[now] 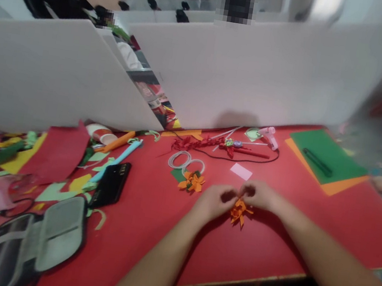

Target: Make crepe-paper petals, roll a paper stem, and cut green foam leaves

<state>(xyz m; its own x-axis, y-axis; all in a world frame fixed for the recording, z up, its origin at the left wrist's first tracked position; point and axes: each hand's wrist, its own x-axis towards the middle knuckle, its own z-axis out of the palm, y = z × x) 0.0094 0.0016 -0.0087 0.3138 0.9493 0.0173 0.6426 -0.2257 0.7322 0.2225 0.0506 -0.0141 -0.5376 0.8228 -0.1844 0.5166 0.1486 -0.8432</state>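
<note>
Left hand (216,201), right hand (258,195) both pinching orange flower (239,212), inside front edge of bench (267,256). Red strip (346,218) open between right forearm (325,254) and green sheet (341,155).

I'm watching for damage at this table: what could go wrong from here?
The orange flower between the left hand and right hand might crease or tear if pulled. The orange-and-green flower lies near the left hand and could get knocked. The cord of the pink glue gun loops close to the red craft piece, so might snag it.
</note>
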